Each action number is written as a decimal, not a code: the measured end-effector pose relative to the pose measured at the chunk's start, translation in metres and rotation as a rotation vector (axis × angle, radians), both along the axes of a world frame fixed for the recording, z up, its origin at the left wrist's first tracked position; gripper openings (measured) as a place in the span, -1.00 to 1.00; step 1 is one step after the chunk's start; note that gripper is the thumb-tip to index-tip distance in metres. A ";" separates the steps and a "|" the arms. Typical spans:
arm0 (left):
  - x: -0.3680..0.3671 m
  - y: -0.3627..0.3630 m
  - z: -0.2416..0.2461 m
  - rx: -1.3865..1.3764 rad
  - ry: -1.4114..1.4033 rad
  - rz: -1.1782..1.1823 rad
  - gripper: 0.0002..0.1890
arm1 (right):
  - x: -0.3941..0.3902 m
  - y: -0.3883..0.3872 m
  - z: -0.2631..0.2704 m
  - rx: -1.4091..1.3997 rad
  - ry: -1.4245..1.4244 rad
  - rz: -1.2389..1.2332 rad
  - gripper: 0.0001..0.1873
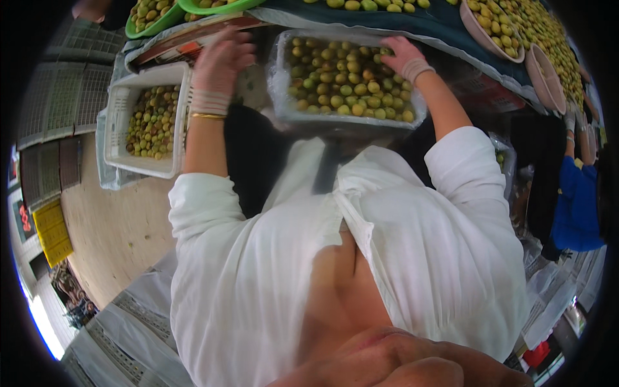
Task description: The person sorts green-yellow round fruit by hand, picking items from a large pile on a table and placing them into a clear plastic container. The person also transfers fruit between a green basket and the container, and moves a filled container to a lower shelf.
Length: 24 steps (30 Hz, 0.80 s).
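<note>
My left hand (221, 67), in a thin pinkish glove, is raised and motion-blurred between the white crate and the lined box. Whether anything lies in its fingers is hidden. At the lined box's far right corner, my gloved right hand (404, 57) reaches in with its fingertips at the fruit; a firm grip cannot be made out. Clear plastic film lines this pale box (277, 82), which stands before me full of round yellow-green fruit (337, 100), some with brown patches. To the left, a white plastic crate (114, 116) holds smaller-looking fruit of like colour (154, 121).
Beyond the box runs a dark-covered table (437, 33) bearing heaped fruit. A green basin (140, 33) sits at its left, pinkish basins (544, 80) at its right. A co-worker in a blue top (580, 208) is at far right. Stacked crates (58, 99) line the left.
</note>
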State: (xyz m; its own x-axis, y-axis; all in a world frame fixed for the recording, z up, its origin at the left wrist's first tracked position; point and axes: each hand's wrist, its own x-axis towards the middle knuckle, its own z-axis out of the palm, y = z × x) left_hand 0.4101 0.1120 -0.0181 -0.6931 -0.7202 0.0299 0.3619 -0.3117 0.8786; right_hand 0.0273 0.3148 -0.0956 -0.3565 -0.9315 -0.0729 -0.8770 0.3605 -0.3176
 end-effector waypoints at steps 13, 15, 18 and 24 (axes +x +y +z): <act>-0.147 0.086 -0.145 -1.675 -1.185 -0.618 -0.22 | -0.084 0.040 0.088 -1.143 -1.541 -0.272 -0.60; -0.163 0.084 -0.146 -1.644 -1.223 -0.640 -0.20 | -0.098 0.044 0.087 -1.298 -1.705 -0.494 -0.61; -0.198 0.090 -0.150 -1.556 -1.233 -0.687 -0.19 | -0.118 0.051 0.082 -1.460 -1.750 -0.668 -0.62; -0.246 0.116 -0.170 -1.532 -1.290 -0.617 -0.19 | -0.144 0.063 0.067 -1.525 -1.746 -0.938 -0.58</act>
